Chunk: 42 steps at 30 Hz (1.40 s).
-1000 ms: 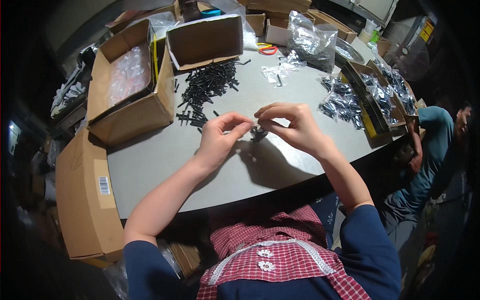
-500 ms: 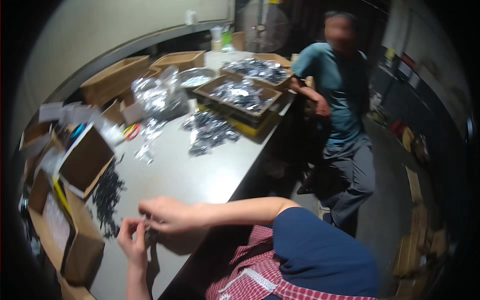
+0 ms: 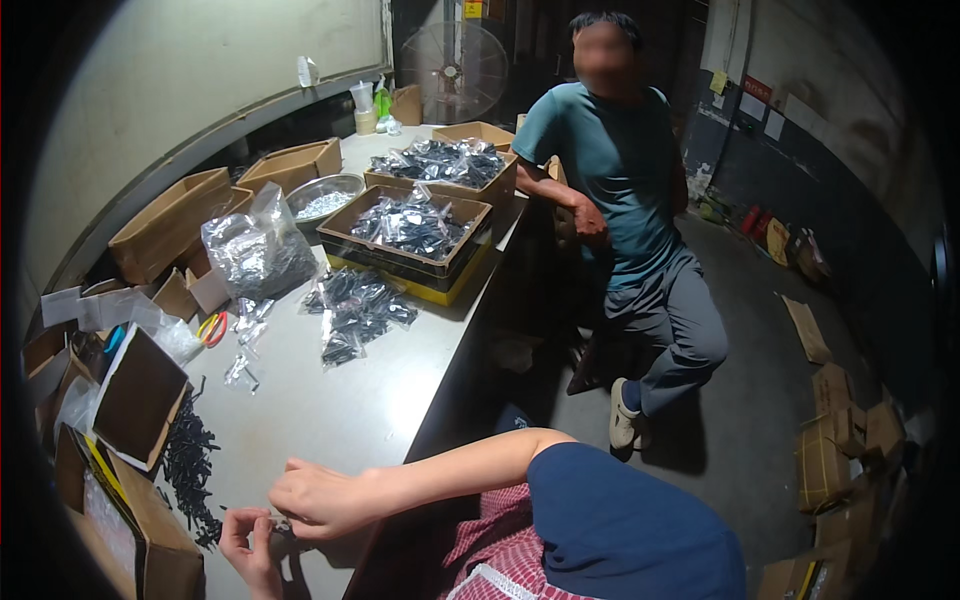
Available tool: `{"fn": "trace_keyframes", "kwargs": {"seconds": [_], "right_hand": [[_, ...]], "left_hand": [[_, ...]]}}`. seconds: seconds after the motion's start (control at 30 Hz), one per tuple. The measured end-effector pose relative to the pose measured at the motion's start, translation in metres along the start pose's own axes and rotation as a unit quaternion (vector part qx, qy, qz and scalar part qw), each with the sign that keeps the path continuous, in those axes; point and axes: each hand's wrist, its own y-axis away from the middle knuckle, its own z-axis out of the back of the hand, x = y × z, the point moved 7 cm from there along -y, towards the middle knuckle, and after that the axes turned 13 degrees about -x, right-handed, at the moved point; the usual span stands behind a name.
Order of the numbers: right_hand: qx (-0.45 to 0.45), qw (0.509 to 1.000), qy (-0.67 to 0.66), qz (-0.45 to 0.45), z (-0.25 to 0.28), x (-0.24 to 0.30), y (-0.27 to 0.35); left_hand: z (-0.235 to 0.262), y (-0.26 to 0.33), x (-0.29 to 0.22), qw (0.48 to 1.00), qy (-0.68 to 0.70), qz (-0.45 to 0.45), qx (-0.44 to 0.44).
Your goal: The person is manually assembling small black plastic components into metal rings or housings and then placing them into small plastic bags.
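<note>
Low over the near part of the table (image 3: pixel 320 440), my two hands meet fingertip to fingertip. My left hand (image 3: pixel 250 545) is closed in a pinch on something small that I cannot make out. Against it, my right hand (image 3: pixel 318 500) has its fingers curled, and whatever they grip is hidden beneath them. Just left of my hands lies a pile of thin black pieces (image 3: pixel 190 465). Farther up the table are a few small clear packets (image 3: pixel 243 365) and a heap of clear bags with black parts (image 3: pixel 355 312).
Stacked trays (image 3: pixel 405 240) of bagged black parts stand toward the back, beside a metal bowl (image 3: pixel 325 197) and a large clear bag (image 3: pixel 258 245). Cardboard boxes (image 3: pixel 165 560) line the left side. A person (image 3: pixel 620 200) leans on the table's far right edge.
The whole view has swung, so the table and the person appear farther left and sharper. My hands stay together with fingers bent, the right one covering the fingertips' meeting point.
</note>
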Motion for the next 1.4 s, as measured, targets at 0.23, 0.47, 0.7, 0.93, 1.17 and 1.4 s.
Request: {"fn": "trace_keyframes", "kwargs": {"seconds": [0.23, 0.47, 0.7, 0.93, 1.17, 1.4], "right_hand": [[0.095, 0.958, -0.175, -0.208, -0.017, -0.030, 0.021], [0.036, 0.751, -0.381, -0.538, 0.044, -0.062, 0.042], [-0.302, 0.878, -0.230, -0.291, 0.195, -0.115, -0.023], [-0.015, 0.963, 0.095, -0.250, 0.077, -0.206, -0.068], [0.080, 0.869, 0.488, -0.019, -0.042, -0.248, -0.095], [0.120, 0.913, 0.389, 0.030, -0.038, -0.181, -0.068]], "left_hand": [[-0.002, 0.003, 0.008, 0.999, -0.030, 0.013, 0.027], [-0.005, 0.005, 0.029, 0.982, 0.081, 0.172, -0.024], [-0.008, 0.007, 0.029, 0.986, 0.057, 0.153, -0.023], [-0.015, 0.004, 0.036, 0.985, 0.063, 0.161, -0.002], [-0.023, 0.005, 0.030, 0.993, 0.049, 0.104, 0.019], [0.001, 0.010, 0.044, 0.973, 0.081, 0.217, -0.010]]}}
